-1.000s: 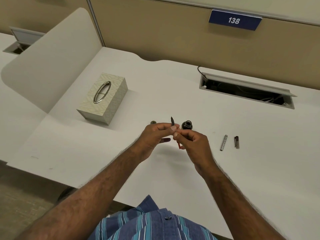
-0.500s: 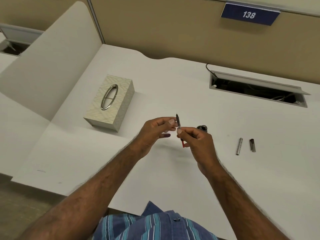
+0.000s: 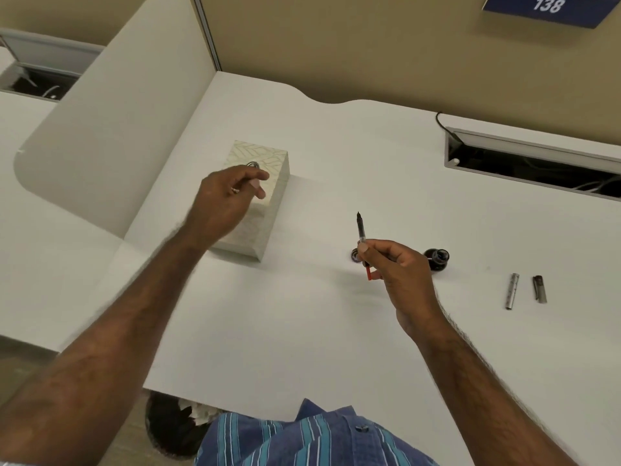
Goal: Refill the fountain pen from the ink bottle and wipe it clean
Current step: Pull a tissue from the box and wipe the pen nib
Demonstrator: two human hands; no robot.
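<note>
My right hand [image 3: 400, 267] pinches the fountain pen's inner section [image 3: 362, 230], held upright with its dark nib pointing up and a red converter end showing below the fingers. Just behind that hand stands the open ink bottle [image 3: 438, 257], and its cap [image 3: 355, 254] lies to the left of the hand. My left hand [image 3: 228, 200] hovers over the cream tissue box [image 3: 265, 210] with curled fingers, holding nothing that I can see. The silver pen barrel [image 3: 511, 290] and the dark pen cap [image 3: 540, 288] lie on the desk to the right.
The white desk [image 3: 302, 331] has an open cable tray [image 3: 537, 166] at the back right. A curved white divider [image 3: 111, 129] stands to the left. A tan partition wall with a blue "138" sign [image 3: 546, 6] runs behind.
My left hand let go of the pen and moved left and back to the tissue box. My right hand keeps the pen section upright, alone.
</note>
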